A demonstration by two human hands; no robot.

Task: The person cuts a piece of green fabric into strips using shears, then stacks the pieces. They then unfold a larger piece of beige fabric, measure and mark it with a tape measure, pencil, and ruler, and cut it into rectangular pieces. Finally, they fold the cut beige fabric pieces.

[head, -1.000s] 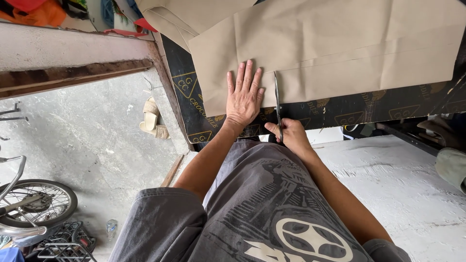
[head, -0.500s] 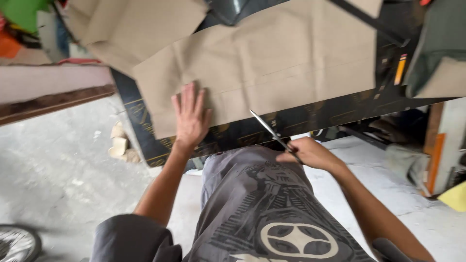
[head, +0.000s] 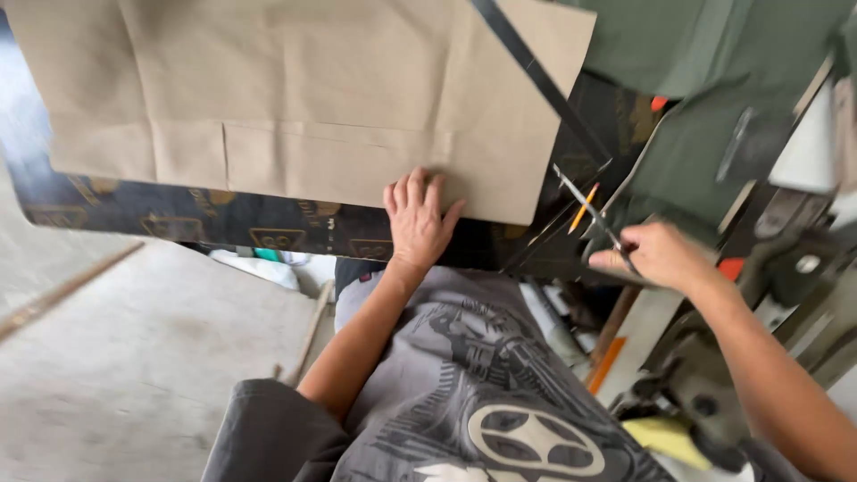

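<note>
The brown paper (head: pixel 303 98) is spread across the upper left of the frame on a dark table (head: pixel 178 219), pinned flat by the open left hand (head: pixel 418 223); scissors (head: pixel 596 219) are gripped in the closed right hand (head: pixel 656 257) at centre right; the sheet could be slid or creased if pressure is eased; blades are blurred; the right-side clutter is hard to make out.

Under your left hand (head: pixel 416 220) lies matt brown paper (head: pixel 295 98), creased. Your right hand (head: pixel 659 256) holds shiny metal scissors (head: pixel 591 212). The surface (head: pixel 178 219) is dark, slightly glossy. The floor (head: pixel 116 357) is rough concrete.
</note>
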